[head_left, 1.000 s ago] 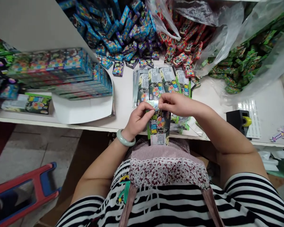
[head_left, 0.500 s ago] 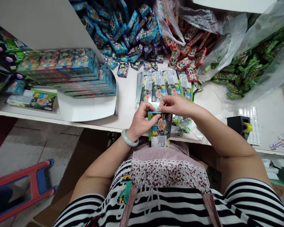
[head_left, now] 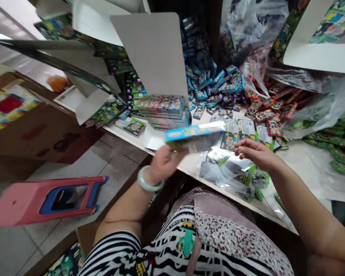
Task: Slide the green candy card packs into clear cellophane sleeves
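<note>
My left hand [head_left: 167, 160] is closed on a small printed candy box [head_left: 194, 135], gripped from below and blurred by motion. The box has a blue side edge and is raised above the table, close to a neat stack of candy boxes [head_left: 163, 107]. Over the right part of the work surface, my right hand [head_left: 254, 152] has its fingers apart and holds nothing. Under and beside it lie printed flat packs [head_left: 245, 129] in clear plastic, with glossy clear plastic bags [head_left: 218, 172] nearer the table edge.
Loose blue boxes [head_left: 202, 86], red boxes [head_left: 271, 109] and green boxes [head_left: 342, 153] lie heaped at the back and right, partly in clear bags. An upright white carton flap [head_left: 158, 53] stands behind the stack. A pink and blue stool [head_left: 25, 201] is on the floor at left.
My left hand has carried the candy box up and left, away from my right hand. My right hand has let go and opened. The view has turned left.
</note>
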### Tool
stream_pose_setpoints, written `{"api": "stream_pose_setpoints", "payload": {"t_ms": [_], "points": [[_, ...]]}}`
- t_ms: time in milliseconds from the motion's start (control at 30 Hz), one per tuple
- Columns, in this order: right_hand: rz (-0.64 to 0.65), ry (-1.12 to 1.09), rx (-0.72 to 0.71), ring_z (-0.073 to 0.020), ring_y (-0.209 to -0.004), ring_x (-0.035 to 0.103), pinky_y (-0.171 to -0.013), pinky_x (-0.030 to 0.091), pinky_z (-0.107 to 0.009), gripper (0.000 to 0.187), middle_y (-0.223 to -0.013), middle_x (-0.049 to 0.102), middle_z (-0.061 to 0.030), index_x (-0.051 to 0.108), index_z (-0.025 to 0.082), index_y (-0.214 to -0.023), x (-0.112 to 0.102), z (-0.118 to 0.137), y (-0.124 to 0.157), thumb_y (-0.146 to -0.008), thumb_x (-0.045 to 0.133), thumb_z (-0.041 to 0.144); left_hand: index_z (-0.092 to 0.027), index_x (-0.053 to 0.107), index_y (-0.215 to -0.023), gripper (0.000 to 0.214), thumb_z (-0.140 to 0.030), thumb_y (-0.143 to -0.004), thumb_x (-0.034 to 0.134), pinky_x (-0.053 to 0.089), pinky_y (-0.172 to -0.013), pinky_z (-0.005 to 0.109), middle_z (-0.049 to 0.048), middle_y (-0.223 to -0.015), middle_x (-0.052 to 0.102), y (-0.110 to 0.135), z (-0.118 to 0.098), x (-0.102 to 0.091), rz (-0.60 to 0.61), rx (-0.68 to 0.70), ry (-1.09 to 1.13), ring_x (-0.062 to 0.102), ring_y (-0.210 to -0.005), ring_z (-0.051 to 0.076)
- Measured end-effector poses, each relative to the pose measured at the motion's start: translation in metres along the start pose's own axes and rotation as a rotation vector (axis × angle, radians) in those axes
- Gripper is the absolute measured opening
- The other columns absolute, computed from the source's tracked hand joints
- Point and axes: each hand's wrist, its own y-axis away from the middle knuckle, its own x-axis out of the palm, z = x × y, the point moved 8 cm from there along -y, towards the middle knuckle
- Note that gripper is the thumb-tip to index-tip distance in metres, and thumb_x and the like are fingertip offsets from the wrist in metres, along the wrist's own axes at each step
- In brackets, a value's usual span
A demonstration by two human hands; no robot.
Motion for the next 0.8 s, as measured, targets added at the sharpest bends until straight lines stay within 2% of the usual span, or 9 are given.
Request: {"api": "stream_pose_setpoints", "payload": {"t_ms": [67, 167, 267, 367, 467, 533, 633, 700, 800], "points": [[-0.075, 0.048, -0.024, -0.0166, -0.075, 0.063, -0.066, 0.05, -0.03, 0.043, -0.082, 0.067, -0.0043, 0.064, 0.023, -0.085, -0.005, -0.001, -0.002, -0.065, 0.08, 0.057, -0.024, 0.068, -0.11, 0.024, -0.037, -0.091, 0.064, 0.054, -0.101, 0.045, 0.0073, -0.108, 0.072, -0.034, -0.008, -0.063, -0.243, 0.13, -0.258, 0.068, -0.108, 0.025], [-0.081, 0.14, -0.025, -0.0165, -0.074, 0.062, -0.066, 0.05, -0.03, 0.042, -0.079, 0.066, -0.0031, 0.064, 0.022, -0.082, 0.003, -0.009, -0.005, -0.064, 0.078, 0.057, -0.024, 0.064, -0.121, 0.034, -0.028, -0.088, 0.061, 0.041, -0.115, 0.048, 0.0078, -0.125, 0.067, -0.086, 0.007, -0.107, -0.253, 0.281, -0.529, 0.059, -0.127, 0.027], [-0.034, 0.245, -0.03, -0.0162, -0.07, 0.06, -0.062, 0.05, -0.03, 0.038, -0.078, 0.066, -0.0021, 0.064, 0.021, -0.083, 0.016, -0.016, -0.006, -0.068, 0.074, 0.055, -0.018, 0.061, -0.128, 0.043, -0.019, -0.087, 0.046, 0.038, -0.116, 0.049, 0.0121, -0.134, 0.063, -0.12, 0.055, -0.11, -0.133, 0.19, -0.861, 0.054, -0.132, 0.028], [-0.008, 0.3, -0.025, -0.0157, -0.065, 0.058, -0.055, 0.048, -0.028, 0.034, -0.077, 0.065, -0.0013, 0.064, 0.022, -0.087, 0.02, -0.026, -0.008, -0.074, 0.068, 0.052, -0.012, 0.058, -0.132, 0.05, -0.017, -0.085, 0.041, 0.034, -0.116, 0.054, 0.0172, -0.14, 0.059, -0.125, 0.097, -0.098, -0.004, 0.058, -1.007, 0.05, -0.135, 0.033], [-0.005, 0.317, -0.035, -0.0157, -0.064, 0.059, -0.056, 0.048, -0.029, 0.033, -0.077, 0.065, -0.0011, 0.063, 0.022, -0.087, 0.012, -0.035, -0.011, -0.075, 0.065, 0.053, -0.01, 0.05, -0.141, 0.058, -0.017, -0.085, 0.042, 0.025, -0.121, 0.057, 0.0182, -0.151, 0.048, -0.113, 0.109, -0.09, 0.052, 0.022, -0.998, 0.04, -0.144, 0.035], [-0.006, 0.351, -0.072, -0.0169, -0.068, 0.061, -0.062, 0.05, -0.031, 0.034, -0.079, 0.067, -0.002, 0.063, 0.021, -0.087, 0.002, -0.038, -0.016, -0.076, 0.063, 0.053, -0.01, 0.043, -0.147, 0.062, -0.018, -0.085, 0.044, 0.019, -0.123, 0.057, 0.0187, -0.157, 0.039, -0.101, 0.103, -0.085, -0.008, 0.033, -0.966, 0.03, -0.15, 0.035], [-0.062, 0.504, -0.11, -0.0206, -0.076, 0.063, -0.072, 0.052, -0.036, 0.032, -0.084, 0.069, -0.0053, 0.065, 0.02, -0.09, -0.015, -0.037, -0.027, -0.082, 0.055, 0.05, -0.011, 0.04, -0.147, 0.059, -0.022, -0.089, 0.047, 0.025, -0.122, 0.053, 0.0206, -0.151, 0.045, -0.076, 0.083, -0.05, -0.083, 0.135, -0.801, 0.036, -0.146, 0.032], [-0.203, 0.683, -0.149, -0.0256, -0.088, 0.065, -0.082, 0.052, -0.042, 0.029, -0.094, 0.071, -0.0103, 0.067, 0.019, -0.095, -0.027, -0.03, -0.035, -0.085, 0.054, 0.042, -0.014, 0.042, -0.144, 0.052, -0.026, -0.094, 0.047, 0.041, -0.113, 0.046, 0.0184, -0.136, 0.059, -0.056, 0.077, 0.004, 0.073, 0.172, -0.601, 0.054, -0.131, 0.028], [-0.413, 1.006, -0.208, -0.0347, -0.121, 0.056, -0.103, 0.044, -0.051, 0.037, -0.126, 0.064, -0.0203, 0.066, 0.013, -0.114, -0.035, -0.018, -0.04, -0.083, 0.061, 0.032, -0.016, 0.043, -0.141, 0.053, -0.034, -0.092, 0.057, 0.047, -0.106, 0.047, 0.0171, -0.129, 0.061, -0.031, 0.08, 0.09, 0.325, 0.081, -0.482, 0.058, -0.121, 0.029]]}}
